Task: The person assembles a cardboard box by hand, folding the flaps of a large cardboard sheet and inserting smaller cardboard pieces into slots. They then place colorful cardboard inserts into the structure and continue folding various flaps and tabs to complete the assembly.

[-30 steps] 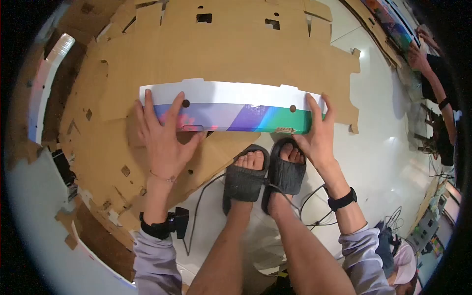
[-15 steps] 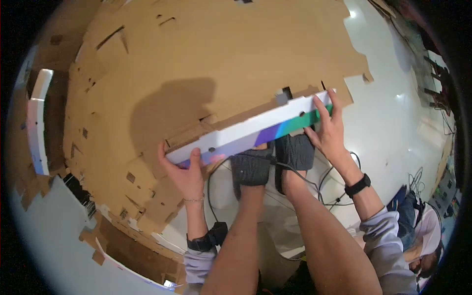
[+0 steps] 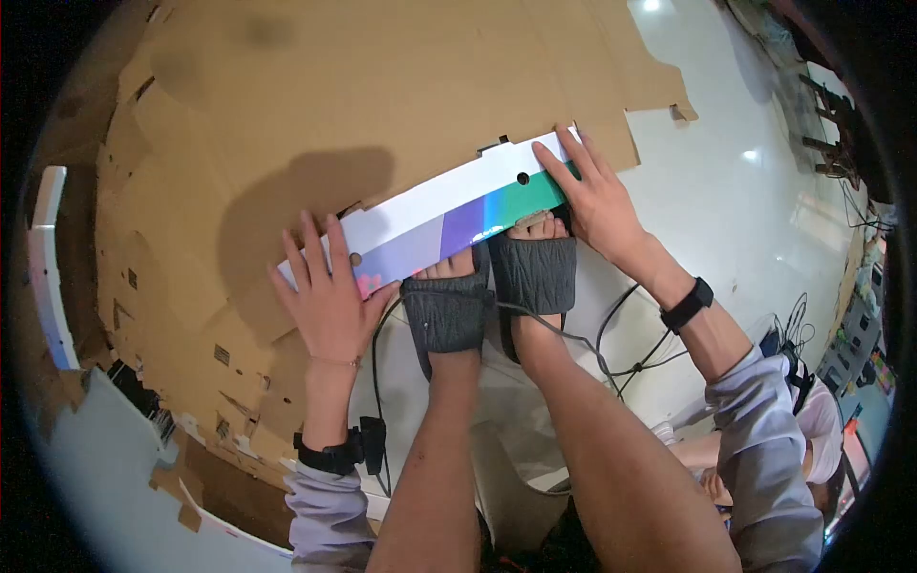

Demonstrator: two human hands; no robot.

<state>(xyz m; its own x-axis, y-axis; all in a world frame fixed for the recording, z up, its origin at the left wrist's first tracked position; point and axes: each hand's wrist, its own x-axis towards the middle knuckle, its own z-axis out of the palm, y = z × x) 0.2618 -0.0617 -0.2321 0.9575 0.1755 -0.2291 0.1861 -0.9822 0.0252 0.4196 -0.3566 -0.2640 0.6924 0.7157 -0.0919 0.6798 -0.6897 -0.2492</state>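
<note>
A long folded cardboard strip (image 3: 435, 212) lies slantwise in front of my feet, its upper face white and its lower face printed lilac, purple, blue and green. Two round dark holes show in it. Spread flat over its left end are the fingers of my left hand (image 3: 325, 301), with the thumb by the lower edge. My right hand (image 3: 597, 196) rests on the right end, fingers stretched out over the white face; its thumb is hidden. Both hands are open and touch the strip, which appears to rest against the large brown cardboard sheet (image 3: 458, 86).
My feet in dark slippers (image 3: 444, 320) stand just below the strip. A black cable (image 3: 611, 368) loops around them on the shiny floor (image 3: 697, 191). Another bent strip (image 3: 55, 267) lies far left. Another person (image 3: 821, 430) sits at the lower right.
The strip has moved left and slightly up in view and lies lower, against the sheet. Both hands have gone from gripping its ends to lying flat on them.
</note>
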